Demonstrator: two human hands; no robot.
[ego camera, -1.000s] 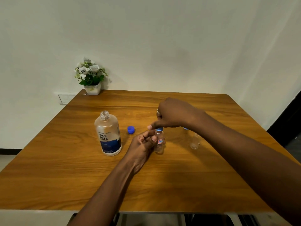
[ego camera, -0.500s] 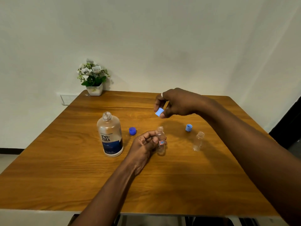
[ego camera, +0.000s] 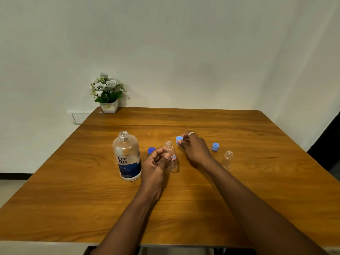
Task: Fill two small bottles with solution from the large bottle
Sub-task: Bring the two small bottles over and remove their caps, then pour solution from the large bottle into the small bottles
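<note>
My left hand [ego camera: 156, 161] grips the small bottle [ego camera: 172, 159] upright on the table [ego camera: 184, 208]; my right hand [ego camera: 195, 148] pinches its light blue cap [ego camera: 179, 139]

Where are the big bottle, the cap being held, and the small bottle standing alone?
big bottle [ego camera: 127, 159]: head view, on its label.
held cap [ego camera: 179, 139]: head view, on its side wall.
lone small bottle [ego camera: 227, 160]: head view, on its clear body.

Wooden table [ego camera: 184, 208] — large bottle [ego camera: 127, 157], two small bottles [ego camera: 228, 159], loose caps [ego camera: 215, 146], potted flowers [ego camera: 108, 94].

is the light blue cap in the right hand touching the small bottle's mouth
Apart. The head view shows bare table between the light blue cap in the right hand and the small bottle.
</note>
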